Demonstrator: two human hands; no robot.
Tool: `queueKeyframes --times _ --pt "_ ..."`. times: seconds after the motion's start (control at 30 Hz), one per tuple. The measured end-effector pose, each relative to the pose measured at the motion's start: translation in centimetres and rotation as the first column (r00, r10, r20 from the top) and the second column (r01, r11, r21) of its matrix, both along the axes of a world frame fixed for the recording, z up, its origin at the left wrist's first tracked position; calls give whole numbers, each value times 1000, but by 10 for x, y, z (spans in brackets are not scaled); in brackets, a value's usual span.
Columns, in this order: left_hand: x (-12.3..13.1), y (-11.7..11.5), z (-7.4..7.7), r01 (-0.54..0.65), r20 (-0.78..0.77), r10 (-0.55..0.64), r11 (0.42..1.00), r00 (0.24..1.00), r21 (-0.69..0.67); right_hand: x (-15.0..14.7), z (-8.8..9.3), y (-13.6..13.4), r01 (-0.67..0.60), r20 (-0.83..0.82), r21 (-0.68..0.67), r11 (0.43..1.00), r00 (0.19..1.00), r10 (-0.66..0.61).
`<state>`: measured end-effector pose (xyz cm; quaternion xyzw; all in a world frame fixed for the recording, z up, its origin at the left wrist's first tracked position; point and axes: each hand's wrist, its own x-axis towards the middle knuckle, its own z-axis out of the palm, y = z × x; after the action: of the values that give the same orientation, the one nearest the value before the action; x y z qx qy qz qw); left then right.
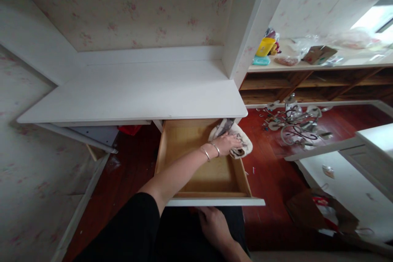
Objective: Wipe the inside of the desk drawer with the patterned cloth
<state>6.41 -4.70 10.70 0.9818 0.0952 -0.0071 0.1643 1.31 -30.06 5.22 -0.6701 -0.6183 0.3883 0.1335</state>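
My left hand (231, 142) presses a folded cream cloth with dark patches (244, 133) over the right side wall of a pulled-out wooden drawer (190, 139). Two thin bangles circle that wrist, and the arm reaches across the drawer's front edge. Inside, the bare wood bottom shows. Below the white drawer front (215, 202), close to my lap, is my right hand (213, 225). Its fingertips are hidden in shadow beneath the front, so whether they touch it cannot be made out. The drawer belongs to a white desk (147, 90).
A chandelier (299, 125) lies on the red wood floor at the right. Nearer stand a white cabinet piece (334, 176) and an open brown paper bag (303, 211). A low wooden shelf (307, 84) carries a yellow container (265, 47), a box and plastic bags.
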Motion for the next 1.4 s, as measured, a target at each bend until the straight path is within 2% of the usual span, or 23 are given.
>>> queueKeyframes --times 0.03,0.1,0.17,0.23,0.3,0.37,0.43,0.57,0.63,0.73,0.9,1.0,1.07,1.13,1.27,1.33,1.4 --pt "-4 -16 0 32 -14 -32 999 999 -28 0 0 1 -1 -6 -2 1000 1000 1" --pt "-12 -49 4 100 -17 -105 975 994 -198 2 1 3 -2 -24 5 1000 1000 2" --pt "-19 -77 12 112 -55 -148 903 987 -414 3 3 5 -7 -45 21 1000 999 8" --pt "-24 -97 23 -19 -168 -90 832 982 -554 3 5 6 -18 -53 31 999 998 19" --pt "-29 -108 31 -155 -252 0 789 968 -595 3 6 7 -23 -42 25 999 999 24" --pt "-35 -111 36 -218 -284 57 786 957 -578 2 7 6 -17 -41 22 1000 999 18" --pt "-44 -110 40 -216 -322 43 823 946 -525 2 6 5 -13 -56 26 1000 998 14" --pt "-78 -104 54 -82 -307 -51 911 950 -404 2 -2 3 -30 -47 16 999 998 31" --pt "-105 -99 65 -48 -284 -62 930 957 -365 3 -7 2 -39 -9 23 999 999 39" --pt "-156 -91 82 -81 -326 -38 936 945 -342 6 -12 2 -78 34 8 997 996 78" --pt "-241 -86 102 -240 -348 138 933 927 -270 10 -12 3 -108 -8 -40 993 994 107" --pt "-274 -81 111 -282 -363 185 930 913 -237 11 -11 3 -110 -19 -28 994 994 110" --pt "-288 -73 119 -274 -346 178 928 921 -252 11 -12 3 -118 -9 -21 993 993 118" --pt "-296 -62 129 -304 -280 233 921 931 -245 11 -12 3 -133 -6 -17 991 991 133" --pt "-304 -46 142 -443 -89 439 896 894 -31 11 -14 3 -137 7 -20 990 991 137" --pt "-305 -46 136 -438 -73 442 897 894 68 11 -15 1 -125 14 -15 992 992 125" --pt "-305 -51 119 -400 -115 411 910 904 105 11 -17 0 -114 10 -17 993 993 114"
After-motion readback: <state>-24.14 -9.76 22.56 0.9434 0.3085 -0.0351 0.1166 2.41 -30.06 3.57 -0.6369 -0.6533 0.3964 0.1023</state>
